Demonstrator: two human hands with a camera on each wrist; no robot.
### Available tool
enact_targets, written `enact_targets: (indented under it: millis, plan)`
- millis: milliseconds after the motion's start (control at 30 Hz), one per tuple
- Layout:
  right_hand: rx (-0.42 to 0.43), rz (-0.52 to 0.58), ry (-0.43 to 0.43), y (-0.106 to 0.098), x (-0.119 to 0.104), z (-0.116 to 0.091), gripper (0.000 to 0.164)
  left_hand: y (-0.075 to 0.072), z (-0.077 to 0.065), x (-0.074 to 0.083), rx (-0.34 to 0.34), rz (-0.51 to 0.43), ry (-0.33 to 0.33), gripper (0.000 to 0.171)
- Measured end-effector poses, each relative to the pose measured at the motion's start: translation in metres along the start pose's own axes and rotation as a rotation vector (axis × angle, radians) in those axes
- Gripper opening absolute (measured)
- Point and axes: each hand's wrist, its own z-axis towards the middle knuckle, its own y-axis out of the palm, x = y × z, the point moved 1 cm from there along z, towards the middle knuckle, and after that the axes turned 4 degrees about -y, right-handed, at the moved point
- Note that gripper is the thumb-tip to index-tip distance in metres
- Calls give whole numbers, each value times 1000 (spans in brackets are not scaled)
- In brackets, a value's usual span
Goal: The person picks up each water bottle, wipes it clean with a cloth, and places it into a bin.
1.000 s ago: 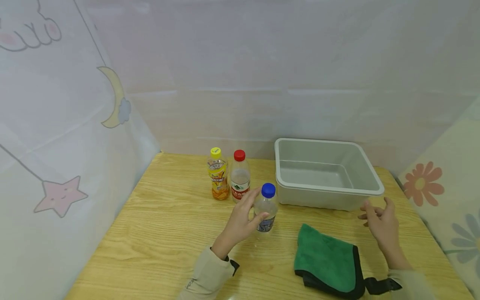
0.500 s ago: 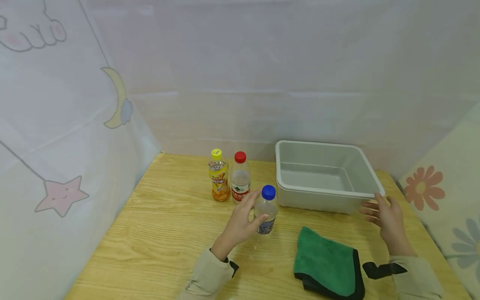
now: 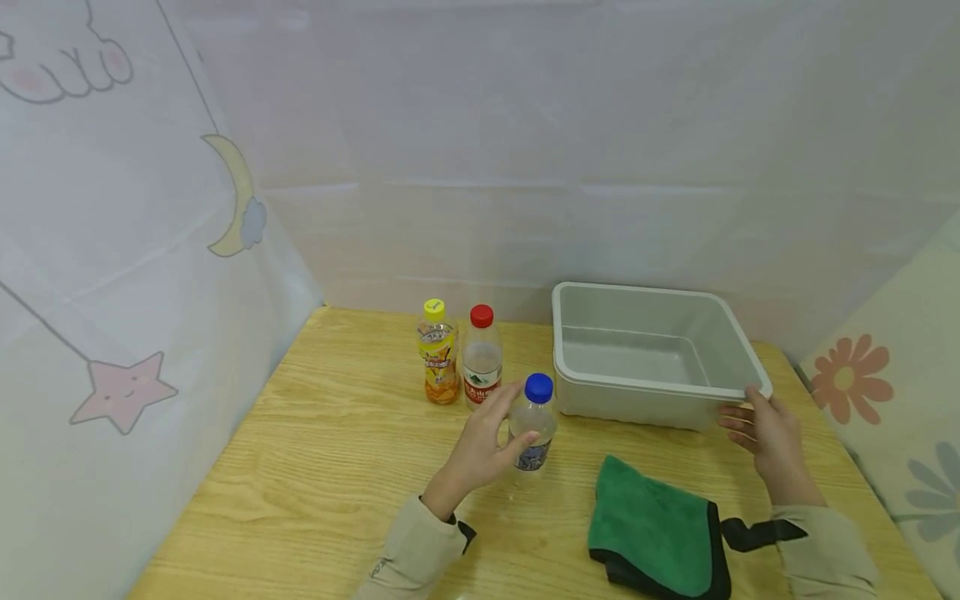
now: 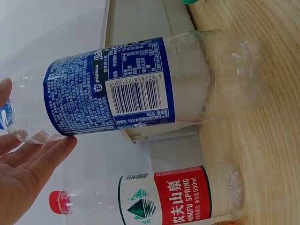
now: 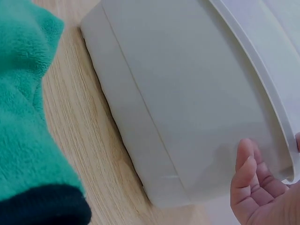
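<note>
My left hand [image 3: 480, 446] holds a clear plastic bottle [image 3: 534, 421] with a blue cap, thumb on the near side and fingers on the far side. In the left wrist view, thumb and fingers sit around the upper part of this bottle [image 4: 187, 77], above its blue barcode label, and its base is on the wood. At the right, my right hand [image 3: 776, 433] grips the front right corner of a grey plastic bin [image 3: 637, 400], thumb over the rim and fingers under it. Seen from the right wrist, those fingers [image 5: 253, 183] lie along the bin's outer wall.
A red-capped water bottle [image 3: 482, 358] and a yellow-capped bottle with orange contents [image 3: 438, 362] stand left of the bin. A folded green cloth with black edging [image 3: 656, 525] lies in front of the bin on the wooden table [image 3: 300, 483]. White printed fabric [image 3: 450, 167] hangs behind.
My right hand has moved a little right and its thumb has come onto the bin's rim at the corner. The left hand stays at the blue-capped bottle.
</note>
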Motion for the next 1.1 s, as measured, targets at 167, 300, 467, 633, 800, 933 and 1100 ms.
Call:
enact_targets:
  millis: [167,300,467,633,800,933,1100]
  plan:
    - [-5,-19,-21,-3,4,3,21,-4,4,2,14,-40,68,57]
    - [30,-93,-17,-25,27,28,29,-7,10,6,25,-78,130,56]
    - [36,-109,-42,-62,64,69,40,-11,22,14,37,-85,188,56]
    - [18,-113,-70,-66,66,70,35,-13,38,21,22,-91,214,58]
    - [46,-156,-68,-54,53,56,29,-17,56,31,0,-96,230,58]
    - [39,-134,-79,-61,61,62,32,-23,68,38,-14,-74,239,59]
    - [57,-126,-106,-72,82,82,43,-30,84,48,-27,-42,267,59]
